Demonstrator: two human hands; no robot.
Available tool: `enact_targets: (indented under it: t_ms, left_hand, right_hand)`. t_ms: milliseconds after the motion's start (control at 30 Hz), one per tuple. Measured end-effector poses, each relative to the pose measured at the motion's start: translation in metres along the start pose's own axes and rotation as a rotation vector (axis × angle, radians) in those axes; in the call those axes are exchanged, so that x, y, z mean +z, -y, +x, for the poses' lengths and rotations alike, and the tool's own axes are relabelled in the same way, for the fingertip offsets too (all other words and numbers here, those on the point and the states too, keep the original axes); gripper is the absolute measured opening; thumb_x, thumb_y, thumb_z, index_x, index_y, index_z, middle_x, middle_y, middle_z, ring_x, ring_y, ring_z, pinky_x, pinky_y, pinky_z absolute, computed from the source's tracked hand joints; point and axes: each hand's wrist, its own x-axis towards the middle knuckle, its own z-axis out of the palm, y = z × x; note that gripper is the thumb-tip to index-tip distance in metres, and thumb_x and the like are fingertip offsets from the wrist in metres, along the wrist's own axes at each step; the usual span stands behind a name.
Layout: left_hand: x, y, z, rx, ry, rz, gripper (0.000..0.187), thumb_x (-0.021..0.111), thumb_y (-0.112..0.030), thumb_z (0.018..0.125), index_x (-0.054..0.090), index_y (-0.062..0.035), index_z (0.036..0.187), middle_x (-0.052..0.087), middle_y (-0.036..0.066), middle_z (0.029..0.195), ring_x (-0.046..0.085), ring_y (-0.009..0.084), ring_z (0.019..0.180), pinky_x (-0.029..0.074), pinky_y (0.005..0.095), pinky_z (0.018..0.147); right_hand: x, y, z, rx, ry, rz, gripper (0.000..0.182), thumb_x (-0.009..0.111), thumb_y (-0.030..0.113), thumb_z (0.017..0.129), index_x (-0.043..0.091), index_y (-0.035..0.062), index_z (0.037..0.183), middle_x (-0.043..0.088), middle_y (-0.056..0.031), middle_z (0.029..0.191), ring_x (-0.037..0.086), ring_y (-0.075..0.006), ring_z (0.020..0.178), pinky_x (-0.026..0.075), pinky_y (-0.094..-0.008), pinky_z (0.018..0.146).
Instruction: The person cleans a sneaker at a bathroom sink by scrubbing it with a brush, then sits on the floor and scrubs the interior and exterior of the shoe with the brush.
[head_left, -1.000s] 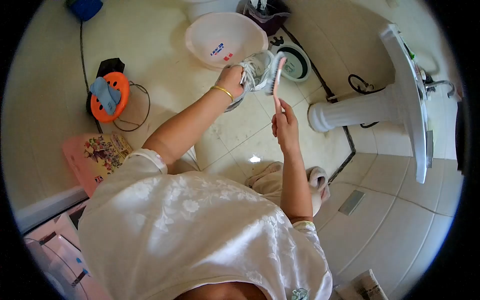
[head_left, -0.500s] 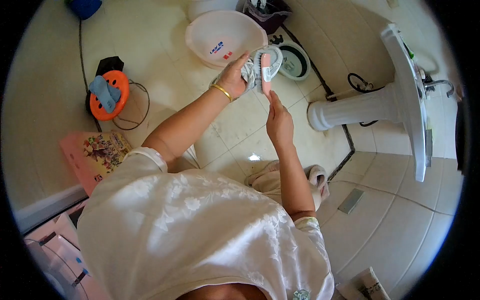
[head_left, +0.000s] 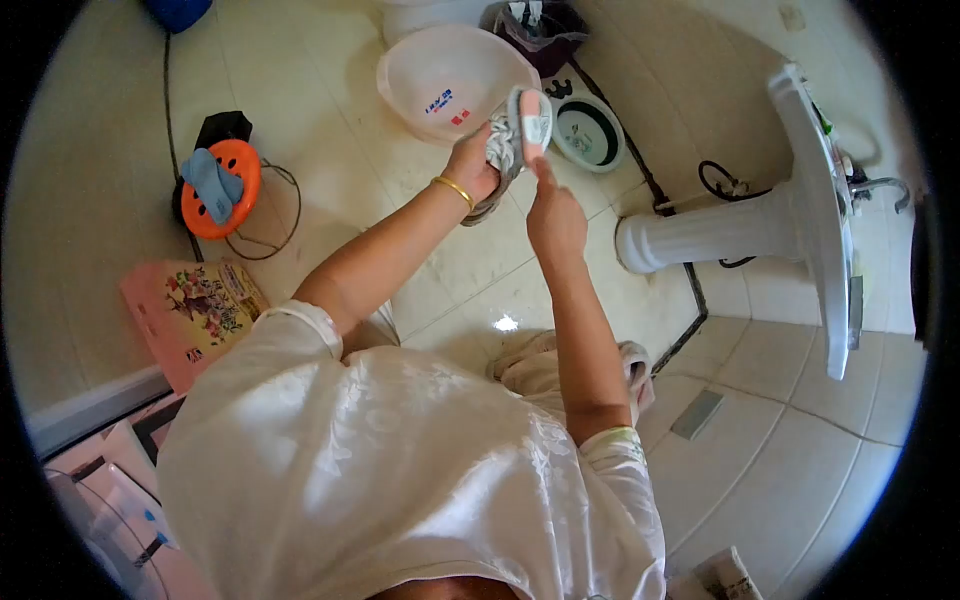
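Observation:
My left hand [head_left: 473, 168], with a gold bangle on its wrist, is wrapped round a grey-and-white shoe [head_left: 502, 146] with laces. My right hand [head_left: 557, 222] grips the lower end of a pink scrubbing brush [head_left: 531, 122], the index finger stretched along its handle. The bristle side of the brush faces the shoe and seems to touch it near the sole; the exact contact is hidden. Both are held in the air, in front of a large pale pink basin [head_left: 400, 75].
A round white-and-green basin [head_left: 612, 160] stands beyond the brush. To the right is a pedestal sink [head_left: 700, 230]. At left are an orange stool [head_left: 240, 165] with blue cloth-like items [head_left: 212, 185] on it and a pink printed box [head_left: 195, 310]. A lined bin [head_left: 550, 45] stands at the back.
The brush has shifted up along the shoe, and the shoe has turned slightly, showing more of its side below my left hand. My right index finger now lies along the handle.

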Motion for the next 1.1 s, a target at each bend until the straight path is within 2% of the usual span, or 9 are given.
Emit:
enact_targets:
  t_ms: [100, 167, 267, 500, 633, 733, 833, 967, 1100]
  left_hand:
    - [0.002, -0.014, 0.003, 0.004, -0.007, 0.022, 0.038, 0.029, -0.026, 0.095, 0.043, -0.0031, 0.122, 0.051, 0.011, 0.118, 0.047, 0.0247, 0.111, 0.036, 0.0392, 0.098]
    - [-0.019, -0.009, 0.016, 0.007, 0.094, 0.056, 0.04, 0.028, -0.028, 0.095, 0.042, -0.0027, 0.122, 0.051, 0.012, 0.119, 0.047, 0.0248, 0.111, 0.035, 0.039, 0.099]
    - [0.009, 0.001, -0.01, -0.093, 0.046, -0.017, 0.039, 0.03, -0.027, 0.094, 0.045, -0.002, 0.12, 0.052, 0.012, 0.117, 0.05, 0.0252, 0.108, 0.035, 0.0393, 0.098]
    - [-0.004, -0.017, 0.005, -0.061, 0.059, 0.023, 0.038, 0.034, -0.029, 0.094, 0.045, -0.0037, 0.121, 0.052, 0.012, 0.118, 0.051, 0.0241, 0.107, 0.038, 0.0408, 0.096]
    - [0.01, -0.004, -0.008, -0.138, 0.12, -0.015, 0.038, 0.033, -0.027, 0.094, 0.044, -0.0023, 0.12, 0.052, 0.012, 0.118, 0.051, 0.0248, 0.107, 0.039, 0.0408, 0.095]
    - [0.02, -0.012, -0.023, -0.114, 0.073, -0.046, 0.037, 0.031, -0.025, 0.094, 0.046, -0.0011, 0.118, 0.052, 0.013, 0.117, 0.052, 0.0259, 0.106, 0.04, 0.0403, 0.093]
    - [0.015, -0.015, -0.012, -0.069, 0.001, 0.054, 0.04, 0.029, -0.026, 0.094, 0.042, -0.0005, 0.122, 0.05, 0.014, 0.12, 0.049, 0.0262, 0.11, 0.039, 0.0405, 0.095]
    - [0.027, -0.006, -0.027, -0.18, 0.157, -0.016, 0.04, 0.029, -0.027, 0.094, 0.042, -0.0007, 0.122, 0.051, 0.013, 0.118, 0.05, 0.0253, 0.108, 0.039, 0.0383, 0.095]
    - [0.025, -0.015, -0.022, -0.078, 0.032, 0.019, 0.038, 0.031, -0.028, 0.094, 0.044, -0.0035, 0.12, 0.052, 0.01, 0.118, 0.05, 0.0233, 0.108, 0.039, 0.0376, 0.095]
  right_hand:
    - [-0.01, 0.014, -0.044, -0.029, 0.193, -0.096, 0.051, 0.042, 0.004, 0.079, 0.039, 0.0182, 0.128, 0.058, -0.0193, 0.076, 0.061, -0.0318, 0.065, 0.048, -0.0429, 0.057]
    - [-0.007, 0.02, -0.04, -0.01, 0.207, -0.152, 0.052, 0.042, 0.004, 0.08, 0.038, 0.0185, 0.13, 0.059, -0.0191, 0.078, 0.061, -0.0308, 0.065, 0.048, -0.0425, 0.056]
    - [-0.003, -0.009, 0.024, 0.083, -0.033, -0.126, 0.051, 0.041, 0.005, 0.082, 0.037, 0.0201, 0.13, 0.059, -0.0177, 0.079, 0.061, -0.0307, 0.069, 0.048, -0.0412, 0.058]
    - [-0.009, 0.015, -0.045, -0.084, 0.177, -0.108, 0.052, 0.041, 0.005, 0.082, 0.038, 0.024, 0.13, 0.058, -0.0171, 0.075, 0.06, -0.031, 0.063, 0.048, -0.0413, 0.055]
    - [-0.004, -0.02, 0.034, 0.085, -0.061, -0.125, 0.052, 0.041, 0.005, 0.083, 0.037, 0.0232, 0.131, 0.059, -0.0171, 0.079, 0.06, -0.031, 0.065, 0.048, -0.0398, 0.058]
    - [-0.024, -0.019, 0.012, -0.073, -0.023, -0.128, 0.053, 0.041, 0.005, 0.082, 0.038, 0.0235, 0.131, 0.059, -0.017, 0.078, 0.061, -0.03, 0.067, 0.048, -0.0395, 0.057]
    - [-0.014, 0.008, -0.038, -0.071, 0.219, -0.124, 0.056, 0.043, 0.005, 0.08, 0.037, 0.0263, 0.132, 0.06, -0.0185, 0.077, 0.062, -0.0294, 0.069, 0.048, -0.0396, 0.058]
    - [0.006, -0.027, 0.029, 0.104, -0.13, -0.068, 0.046, 0.04, 0.016, 0.089, 0.035, 0.0283, 0.132, 0.061, -0.0206, 0.082, 0.061, -0.0321, 0.071, 0.046, -0.0448, 0.059]
    - [-0.03, -0.002, 0.002, -0.022, 0.086, -0.206, 0.051, 0.041, 0.008, 0.085, 0.036, 0.0277, 0.132, 0.06, -0.0164, 0.081, 0.061, -0.0286, 0.067, 0.048, -0.0396, 0.053]
